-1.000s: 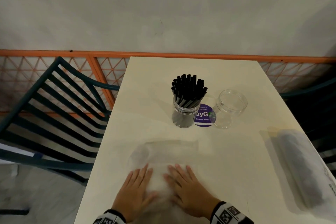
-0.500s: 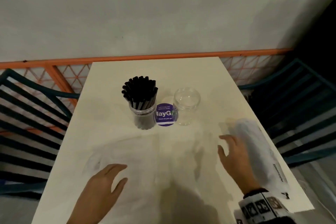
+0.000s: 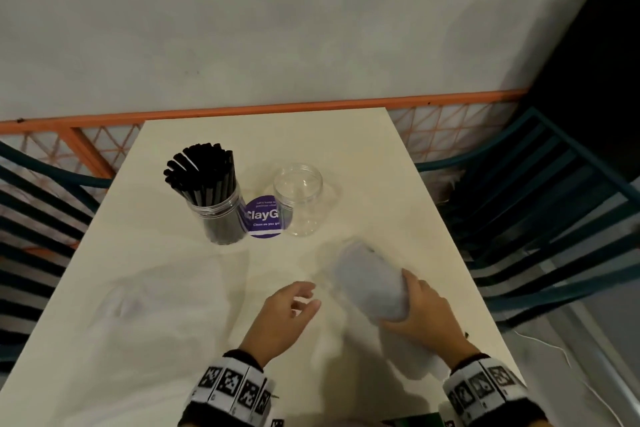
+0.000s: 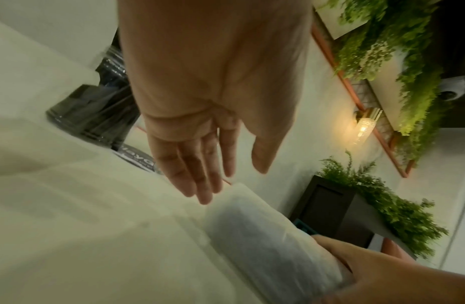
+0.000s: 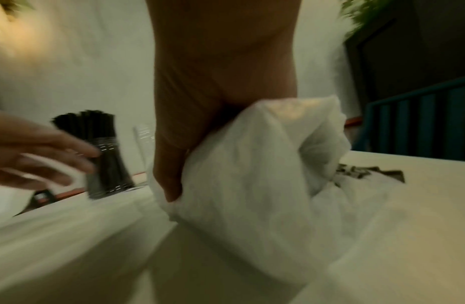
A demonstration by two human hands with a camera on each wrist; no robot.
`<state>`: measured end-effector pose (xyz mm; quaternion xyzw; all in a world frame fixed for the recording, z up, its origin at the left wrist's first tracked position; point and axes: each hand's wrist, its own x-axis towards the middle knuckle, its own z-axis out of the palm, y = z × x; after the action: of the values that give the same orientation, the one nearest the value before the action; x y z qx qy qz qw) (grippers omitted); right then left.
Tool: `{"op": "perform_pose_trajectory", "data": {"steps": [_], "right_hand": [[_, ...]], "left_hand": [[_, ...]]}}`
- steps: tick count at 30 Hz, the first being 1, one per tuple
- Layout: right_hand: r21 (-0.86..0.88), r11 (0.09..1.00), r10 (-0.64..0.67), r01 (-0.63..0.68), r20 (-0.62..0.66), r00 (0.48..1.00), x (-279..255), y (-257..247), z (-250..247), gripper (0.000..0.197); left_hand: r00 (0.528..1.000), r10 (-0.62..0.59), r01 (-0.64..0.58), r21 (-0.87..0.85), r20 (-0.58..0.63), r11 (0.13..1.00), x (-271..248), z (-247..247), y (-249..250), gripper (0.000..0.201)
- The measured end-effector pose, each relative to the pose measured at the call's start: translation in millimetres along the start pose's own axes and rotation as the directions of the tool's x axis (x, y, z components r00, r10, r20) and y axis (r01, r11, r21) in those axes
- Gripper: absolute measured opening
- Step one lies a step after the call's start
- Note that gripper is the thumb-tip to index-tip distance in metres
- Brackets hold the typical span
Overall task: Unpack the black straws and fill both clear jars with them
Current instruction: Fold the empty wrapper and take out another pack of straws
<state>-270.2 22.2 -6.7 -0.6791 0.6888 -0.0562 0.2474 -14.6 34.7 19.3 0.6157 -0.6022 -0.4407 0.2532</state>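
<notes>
One clear jar [image 3: 221,215] packed with black straws [image 3: 202,173] stands mid-table, also seen in the right wrist view [image 5: 104,162]. Beside it stands an empty clear jar [image 3: 298,199]. My right hand [image 3: 420,314] grips a white plastic pack of straws [image 3: 372,282] and holds it tilted above the table; the dark straws show faintly through the wrapper [image 4: 262,240]. My left hand [image 3: 287,312] hovers open just left of the pack, fingers spread [image 4: 200,164]. A flattened empty wrapper [image 3: 138,319] lies at the near left.
A purple round sticker [image 3: 262,218] sits on the table [image 3: 363,163] between the jars. Dark teal slatted chairs [image 3: 540,218] flank the table on both sides. An orange rail [image 3: 277,107] runs along the far wall.
My right hand reached to the straw pack at the table's right edge, gripped it and brought it toward the middle. My left hand left the flat wrapper and moved right toward the pack.
</notes>
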Motion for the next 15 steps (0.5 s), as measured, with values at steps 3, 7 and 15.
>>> {"op": "perform_pose_trajectory", "data": {"steps": [3, 7, 15], "right_hand": [[-0.099, 0.949, -0.300, 0.298, -0.009, 0.954, 1, -7, 3, 0.096], [-0.290, 0.804, -0.558, 0.519, -0.066, 0.828, 2, -13, 4, 0.072], [-0.256, 0.778, -0.592, 0.573, 0.003, 0.806, 6, -11, 0, 0.076]], "left_hand": [[0.980, -0.171, 0.161, -0.109, -0.097, 0.981, 5, 9, 2, 0.063], [0.952, -0.251, 0.223, -0.165, -0.176, 0.961, 4, 10, 9, 0.077], [0.909, -0.161, 0.062, -0.258, -0.384, 0.964, -5, 7, 7, 0.017]]}}
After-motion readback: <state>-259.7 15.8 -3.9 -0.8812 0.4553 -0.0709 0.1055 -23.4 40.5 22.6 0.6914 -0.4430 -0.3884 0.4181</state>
